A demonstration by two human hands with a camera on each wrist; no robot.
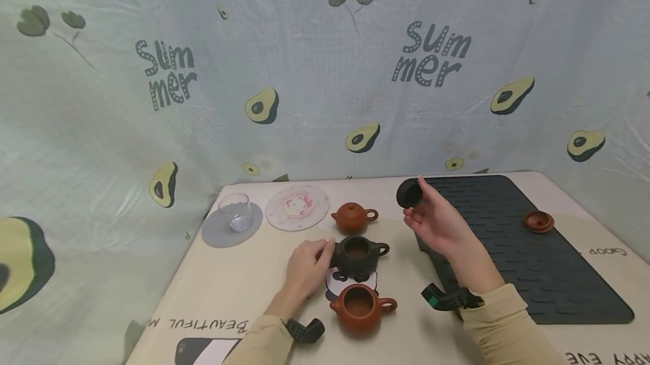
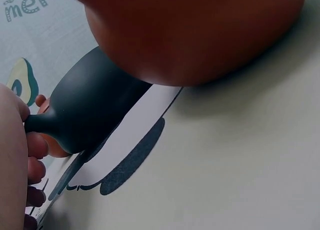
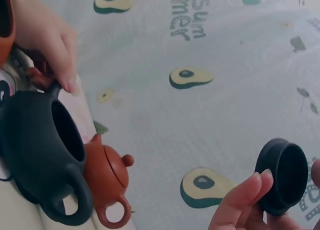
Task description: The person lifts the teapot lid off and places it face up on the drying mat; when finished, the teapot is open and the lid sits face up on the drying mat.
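Black teapot point(image 1: 358, 267) on table point(image 1: 218, 277), spout point(image 2: 41, 124) pinched by left hand point(image 1: 307, 266).
Right hand point(image 1: 440, 225) grips black lid point(image 1: 407, 193), raised. Gap between handle point(image 3: 84, 192) and dark mat's point(image 1: 533, 280) left edge; uncovered brown teapot point(image 1: 358, 324) just in front.

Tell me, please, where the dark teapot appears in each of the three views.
Head: the dark teapot is just right of centre, below mid-height.
Left wrist: the dark teapot is left of centre, partly behind a reddish-brown teapot.
Right wrist: the dark teapot is at the left, mostly in the lower half.
Shared landmark: the left hand at its spout.
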